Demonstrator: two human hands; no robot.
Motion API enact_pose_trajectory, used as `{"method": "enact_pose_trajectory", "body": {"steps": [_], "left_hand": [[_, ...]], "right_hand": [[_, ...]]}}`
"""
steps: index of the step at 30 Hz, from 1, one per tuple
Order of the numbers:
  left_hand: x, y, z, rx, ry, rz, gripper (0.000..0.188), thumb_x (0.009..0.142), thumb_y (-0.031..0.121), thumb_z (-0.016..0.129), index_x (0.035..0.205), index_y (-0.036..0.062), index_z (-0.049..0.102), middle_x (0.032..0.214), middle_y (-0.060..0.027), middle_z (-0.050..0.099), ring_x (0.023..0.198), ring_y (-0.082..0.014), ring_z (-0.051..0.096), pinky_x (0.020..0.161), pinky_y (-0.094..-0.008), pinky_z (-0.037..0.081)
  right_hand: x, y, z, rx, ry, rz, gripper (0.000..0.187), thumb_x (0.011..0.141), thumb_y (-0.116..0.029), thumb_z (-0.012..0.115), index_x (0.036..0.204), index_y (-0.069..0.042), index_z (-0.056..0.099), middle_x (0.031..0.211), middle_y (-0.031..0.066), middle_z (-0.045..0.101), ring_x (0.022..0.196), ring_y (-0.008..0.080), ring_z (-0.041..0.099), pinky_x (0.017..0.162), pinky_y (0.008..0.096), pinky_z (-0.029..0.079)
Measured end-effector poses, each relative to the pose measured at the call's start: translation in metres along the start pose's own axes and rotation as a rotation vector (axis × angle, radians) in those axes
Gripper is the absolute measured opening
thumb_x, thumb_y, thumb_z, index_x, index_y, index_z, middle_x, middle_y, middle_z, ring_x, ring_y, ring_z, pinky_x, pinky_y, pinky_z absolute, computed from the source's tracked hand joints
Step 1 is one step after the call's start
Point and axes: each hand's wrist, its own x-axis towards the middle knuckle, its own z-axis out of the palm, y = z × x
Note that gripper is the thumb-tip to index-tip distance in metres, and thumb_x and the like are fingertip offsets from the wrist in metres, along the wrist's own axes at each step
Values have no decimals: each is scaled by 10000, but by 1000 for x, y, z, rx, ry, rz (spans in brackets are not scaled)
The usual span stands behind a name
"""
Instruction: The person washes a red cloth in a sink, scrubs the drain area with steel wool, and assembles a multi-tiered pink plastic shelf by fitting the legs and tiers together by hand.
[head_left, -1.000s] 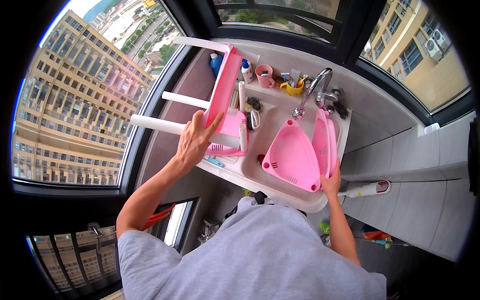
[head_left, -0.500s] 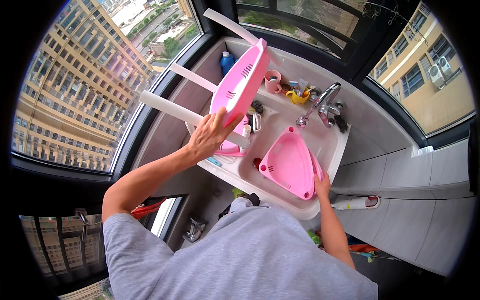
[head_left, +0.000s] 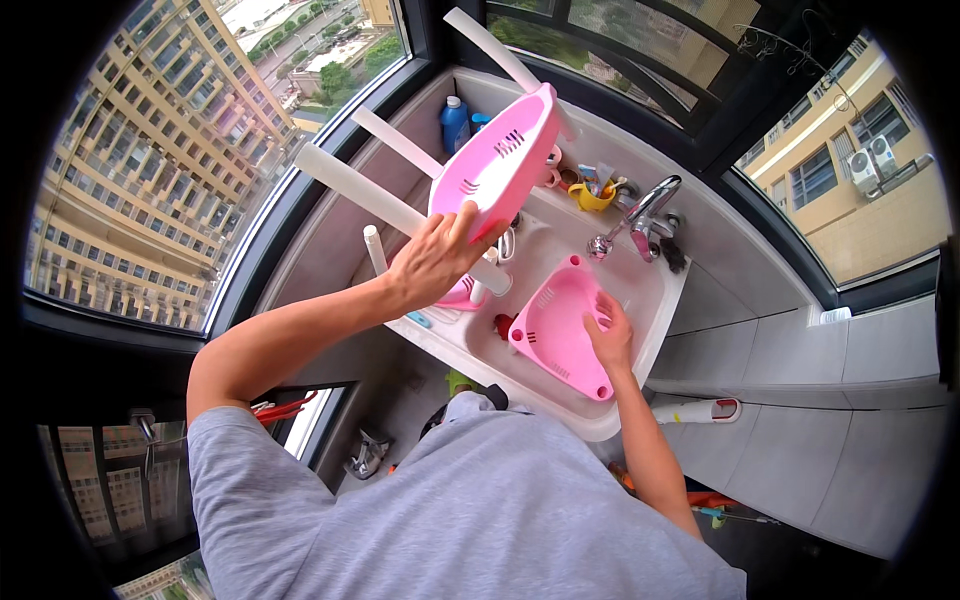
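Note:
My left hand (head_left: 440, 255) is closed on a pink triangular rack tier (head_left: 505, 155) fitted with long white tubes (head_left: 365, 190), held tilted above the sink's left side. Inside the white sink (head_left: 655, 330), a second pink triangular tier (head_left: 555, 335) lies with its hollow side up and round holes at its corners. My right hand (head_left: 610, 335) is over this tier's right side, thumb and fingers apart; whether the fingertips touch it is unclear. Another pink piece (head_left: 465, 295) with a white tube shows partly beneath my left hand.
A chrome faucet (head_left: 650, 210) rises at the sink's back right. Along the back ledge are a yellow cup (head_left: 592, 196) with small items and a blue bottle (head_left: 455, 125). Windows (head_left: 320, 70) surround the corner, and grey tiles (head_left: 780, 350) line the right.
My right hand has left the lower right rim of the tier in the sink and moved up and inward, fingers spreading. The held rack shifted slightly right in view.

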Motion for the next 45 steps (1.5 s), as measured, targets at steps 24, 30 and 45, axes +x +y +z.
{"method": "enact_pose_trajectory", "body": {"steps": [24, 30, 45], "left_hand": [[24, 56, -52, -530, 402, 306, 359, 710, 73, 667, 1069, 79, 644, 1178, -116, 560, 1118, -271, 533, 902, -393, 443], [-21, 31, 15, -1064, 401, -761, 147, 796, -9, 650, 941, 7, 665, 921, -73, 656, 796, -103, 614, 702, -228, 491], [-5, -37, 13, -1679, 385, -748, 186, 857, 151, 669, 883, -3, 567, 710, -45, 579, 574, -106, 547, 518, -255, 446]], "right_hand": [[55, -171, 41, 527, -121, -266, 136, 821, -97, 620, 897, 14, 599, 783, 51, 619, 697, 142, 602, 606, 281, 487], [71, -167, 15, 952, -302, -34, 114, 803, -85, 608, 743, -32, 526, 605, 31, 498, 526, 116, 485, 525, 292, 443], [61, -182, -14, 941, -456, 7, 154, 778, -112, 610, 707, -34, 498, 584, 43, 482, 534, 128, 484, 521, 292, 427]]}}
